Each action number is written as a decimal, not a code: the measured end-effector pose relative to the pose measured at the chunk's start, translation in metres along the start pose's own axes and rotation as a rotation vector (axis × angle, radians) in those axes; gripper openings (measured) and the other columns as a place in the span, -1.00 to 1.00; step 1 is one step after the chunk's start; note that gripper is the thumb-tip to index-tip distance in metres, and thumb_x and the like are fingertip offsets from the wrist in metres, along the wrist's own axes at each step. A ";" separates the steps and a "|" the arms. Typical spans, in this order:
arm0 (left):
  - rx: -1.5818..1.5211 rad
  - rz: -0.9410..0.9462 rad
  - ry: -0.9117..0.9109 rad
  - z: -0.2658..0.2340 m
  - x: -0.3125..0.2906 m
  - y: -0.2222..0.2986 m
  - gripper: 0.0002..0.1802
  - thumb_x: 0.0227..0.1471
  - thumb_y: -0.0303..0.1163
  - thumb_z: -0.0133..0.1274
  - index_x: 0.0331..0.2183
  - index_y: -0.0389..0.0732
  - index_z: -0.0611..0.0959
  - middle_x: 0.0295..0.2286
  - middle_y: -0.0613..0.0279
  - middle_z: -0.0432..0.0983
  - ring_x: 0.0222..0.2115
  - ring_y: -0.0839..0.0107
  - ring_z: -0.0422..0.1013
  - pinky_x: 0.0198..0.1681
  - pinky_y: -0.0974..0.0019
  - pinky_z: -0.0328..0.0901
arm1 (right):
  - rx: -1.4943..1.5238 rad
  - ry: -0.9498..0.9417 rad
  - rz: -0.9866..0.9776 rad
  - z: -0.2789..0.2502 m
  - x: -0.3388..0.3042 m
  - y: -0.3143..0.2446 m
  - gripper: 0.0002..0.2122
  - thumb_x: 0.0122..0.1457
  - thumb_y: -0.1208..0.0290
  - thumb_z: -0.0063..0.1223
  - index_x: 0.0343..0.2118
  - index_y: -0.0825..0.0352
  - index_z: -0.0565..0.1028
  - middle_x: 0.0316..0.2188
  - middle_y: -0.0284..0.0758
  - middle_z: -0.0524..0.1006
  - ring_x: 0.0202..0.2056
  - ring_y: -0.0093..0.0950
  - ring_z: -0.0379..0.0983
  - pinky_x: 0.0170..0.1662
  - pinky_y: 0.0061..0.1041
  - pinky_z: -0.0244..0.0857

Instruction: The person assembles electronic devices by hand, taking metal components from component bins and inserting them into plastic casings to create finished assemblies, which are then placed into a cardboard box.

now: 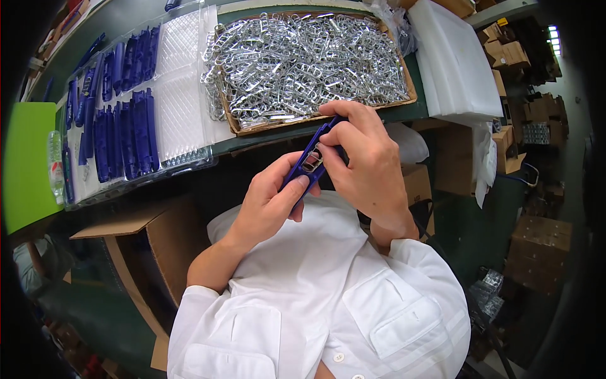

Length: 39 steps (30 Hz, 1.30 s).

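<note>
Above my lap I hold a long dark-blue plastic piece (305, 155) at a slant, its far end up to the right. My left hand (268, 201) grips its lower end, thumb on top and fingers beneath. Inside the piece sits a shiny metal clip (312, 160). My right hand (365, 155) is closed round the upper end, thumb and fingertips beside the clip; whether it presses the clip as well is hidden. Just beyond my hands lies a shallow cardboard tray (411, 88) heaped with silvery metal clips (309, 63).
Several blue plastic pieces (136, 132) lie in rows on clear plastic sheeting (183, 126) at the left, near a plastic bottle (55, 167) and a green board (28, 158). White foam sheets (457, 63) are stacked right of the tray. An open cardboard box (148, 252) stands lower left.
</note>
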<state>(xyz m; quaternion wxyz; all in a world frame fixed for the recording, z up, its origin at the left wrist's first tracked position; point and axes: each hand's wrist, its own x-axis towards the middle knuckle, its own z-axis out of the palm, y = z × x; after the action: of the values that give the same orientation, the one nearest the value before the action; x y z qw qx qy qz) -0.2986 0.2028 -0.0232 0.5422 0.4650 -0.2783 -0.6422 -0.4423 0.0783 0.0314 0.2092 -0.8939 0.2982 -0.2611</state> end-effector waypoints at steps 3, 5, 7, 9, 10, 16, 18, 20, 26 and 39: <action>0.009 0.020 0.015 -0.002 0.003 -0.003 -0.63 0.32 -0.51 -0.09 0.13 -0.33 0.49 -0.34 0.26 0.59 -0.61 0.68 0.39 -0.56 0.55 0.30 | 0.003 0.011 0.018 0.008 -0.001 0.005 -0.81 0.00 0.66 0.29 -0.33 0.38 0.50 -0.01 -0.22 0.59 0.02 -0.17 0.55 -0.04 -0.29 0.49; 0.022 0.039 0.027 -0.004 0.005 -0.006 -0.63 0.32 -0.52 -0.09 0.13 -0.34 0.50 -0.34 0.25 0.59 -0.61 0.68 0.39 -0.56 0.54 0.30 | 0.006 0.134 0.059 0.014 0.001 -0.002 -0.77 0.00 0.65 0.29 -0.27 0.39 0.51 -0.01 -0.22 0.59 0.04 -0.19 0.54 -0.03 -0.30 0.50; 0.083 0.118 0.046 -0.005 0.004 -0.009 -0.64 0.33 -0.52 -0.07 0.12 -0.35 0.50 -0.36 0.26 0.59 -0.60 0.67 0.41 -0.55 0.53 0.31 | 0.012 0.254 0.100 0.015 0.001 -0.008 -0.73 0.00 0.65 0.28 -0.21 0.39 0.51 -0.01 -0.22 0.59 0.07 -0.20 0.54 -0.01 -0.31 0.50; 0.088 0.169 0.042 -0.007 0.005 -0.013 -0.64 0.33 -0.52 -0.07 0.12 -0.35 0.50 -0.37 0.26 0.59 -0.58 0.65 0.43 -0.52 0.51 0.34 | 0.111 0.231 0.197 0.015 0.002 -0.009 -0.65 0.02 0.64 0.26 -0.09 0.39 0.50 -0.02 -0.20 0.59 0.08 -0.30 0.55 0.00 -0.36 0.51; 0.093 0.215 0.019 -0.007 0.005 -0.014 -0.64 0.33 -0.51 -0.06 0.12 -0.36 0.50 -0.38 0.26 0.59 -0.57 0.63 0.45 -0.49 0.50 0.38 | 0.263 0.112 0.195 0.017 -0.001 0.004 -0.65 0.05 0.66 0.23 -0.06 0.39 0.51 -0.06 -0.24 0.61 -0.03 -0.43 0.59 -0.02 -0.44 0.50; 0.102 0.167 0.026 -0.004 0.016 -0.006 -0.75 0.34 -0.46 -0.04 -0.04 -0.39 0.58 -0.44 0.26 0.58 -0.53 0.57 0.50 -0.38 0.44 0.49 | 0.353 0.040 0.277 0.027 -0.012 0.016 -0.70 0.06 0.67 0.25 -0.12 0.37 0.50 -0.19 -0.33 0.62 -0.21 -0.57 0.58 -0.08 -0.54 0.48; 0.127 0.173 0.050 -0.002 0.019 -0.005 -0.78 0.35 -0.44 -0.03 -0.11 -0.39 0.60 -0.48 0.26 0.58 -0.53 0.57 0.50 -0.41 0.43 0.48 | 0.361 0.047 0.301 0.027 -0.012 0.014 -0.71 0.04 0.67 0.26 -0.15 0.36 0.49 -0.21 -0.33 0.62 -0.23 -0.57 0.58 -0.10 -0.53 0.47; 0.154 0.178 0.079 -0.002 0.020 -0.007 -0.78 0.35 -0.42 -0.02 -0.17 -0.39 0.62 -0.51 0.26 0.57 -0.54 0.57 0.50 -0.43 0.43 0.47 | 0.374 0.051 0.324 0.029 -0.011 0.012 -0.71 0.03 0.66 0.27 -0.17 0.35 0.48 -0.23 -0.33 0.62 -0.24 -0.56 0.57 -0.12 -0.53 0.47; 0.242 0.193 0.135 -0.006 0.025 -0.017 -0.76 0.34 -0.41 -0.03 -0.28 -0.35 0.64 -0.64 0.29 0.53 -0.63 0.58 0.48 -0.56 0.45 0.37 | 0.326 0.071 0.263 0.042 -0.012 0.020 -0.69 0.03 0.49 0.31 -0.21 0.38 0.42 -0.44 -0.19 0.56 -0.41 -0.24 0.58 -0.29 -0.32 0.45; 0.499 0.388 -0.040 -0.021 0.006 0.011 -0.50 0.21 -0.47 0.13 0.17 -0.33 0.53 -0.20 0.05 0.57 -0.27 0.30 0.54 -0.14 0.35 0.43 | 1.227 -0.085 0.323 0.007 -0.021 0.035 -0.47 0.05 0.72 0.12 0.16 0.55 0.35 0.08 0.01 0.49 0.09 -0.27 0.49 0.22 -0.23 0.34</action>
<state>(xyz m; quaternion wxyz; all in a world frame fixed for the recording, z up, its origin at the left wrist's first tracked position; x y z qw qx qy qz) -0.2742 0.1969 -0.0241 0.5181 0.5091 -0.5213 -0.4479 -0.4677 0.0675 0.0000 0.7317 -0.5649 0.2167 -0.3140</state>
